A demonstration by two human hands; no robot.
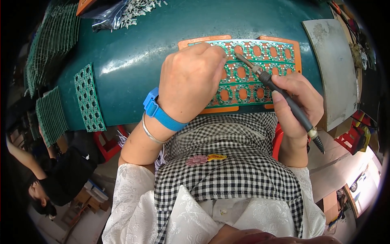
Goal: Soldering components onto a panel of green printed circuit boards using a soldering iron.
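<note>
My right hand grips a soldering iron like a pen, its tip slanting up and left onto the top row of a green circuit board panel. My left hand rests over the panel's left part, fingers curled together into a pinch near the iron's tip. What those fingers hold, if anything, is hidden behind the hand. The panel has rows of oval cutouts and lies in an orange fixture frame. A blue strap circles my left wrist.
Another green panel lies left on the green table. Stacked panels stand at the far left. Small metallic parts spill from a dark bag at the top. A grey board lies right. A person is at lower left.
</note>
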